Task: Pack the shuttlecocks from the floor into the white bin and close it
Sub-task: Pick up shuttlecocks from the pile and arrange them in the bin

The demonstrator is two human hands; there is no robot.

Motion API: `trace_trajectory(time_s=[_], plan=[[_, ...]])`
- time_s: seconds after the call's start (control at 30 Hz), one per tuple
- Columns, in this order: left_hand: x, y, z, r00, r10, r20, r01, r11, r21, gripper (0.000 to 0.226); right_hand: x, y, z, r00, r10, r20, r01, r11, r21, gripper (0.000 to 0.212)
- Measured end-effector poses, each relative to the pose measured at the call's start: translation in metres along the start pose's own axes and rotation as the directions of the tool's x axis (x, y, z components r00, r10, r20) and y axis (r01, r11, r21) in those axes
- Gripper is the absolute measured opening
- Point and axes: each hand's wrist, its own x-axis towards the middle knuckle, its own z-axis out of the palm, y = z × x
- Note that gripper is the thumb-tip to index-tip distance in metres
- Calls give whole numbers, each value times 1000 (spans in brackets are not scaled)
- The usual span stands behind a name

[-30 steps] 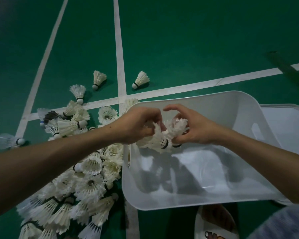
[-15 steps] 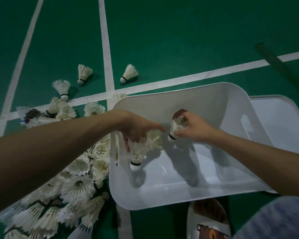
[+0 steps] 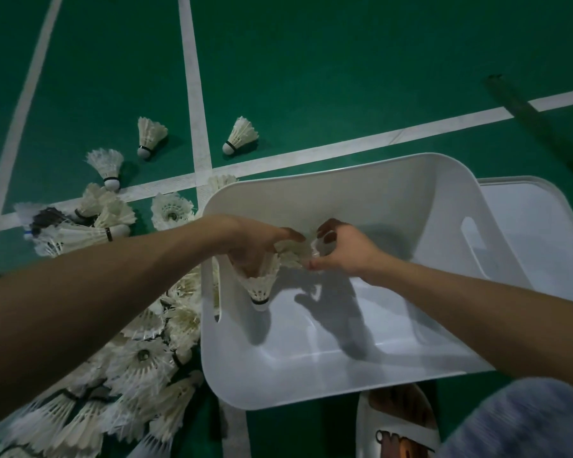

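Left hand (image 3: pixel 255 247) gripped a shuttlecock (image 3: pixel 261 287) cork-down over the bin (image 3: pixel 311 391) while right hand (image 3: pixel 346 251) pinched a second shuttlecock (image 3: pixel 295 251) right beside it, probably nesting them to pack tighter.

Badminton court: green floor (image 3: pixel 344 77), white lines (image 3: pixel 192 94), scattered shuttlecocks (image 3: pixel 149 137)

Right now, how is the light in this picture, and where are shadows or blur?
Head view: dim overall, corners darkest; the left hand and right hand, holding shuttlecocks, cast dark shadows on the white bin floor; the fabric at bottom right is blurred.
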Motion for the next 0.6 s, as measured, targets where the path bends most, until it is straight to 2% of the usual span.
trace_trajectory(time_s=[0.1,0.33,0.47,0.6], plan=[[0,1,0,999,18,-33,-17,1000,13,102,0,3,-7,998,-19,62,20,1000,-3,64],[-3,4,-3,995,57,-76,-56,998,10,99,9,-4,7,991,-95,92,113,971,-212,57],[-3,4,-7,990,99,-97,-103,994,-33,96,15,2,1,995,-57,77,70,979,-190,70],[4,9,-7,985,133,-110,-135,991,-11,92,13,2,7,996,-76,39,80,987,-139,65]])
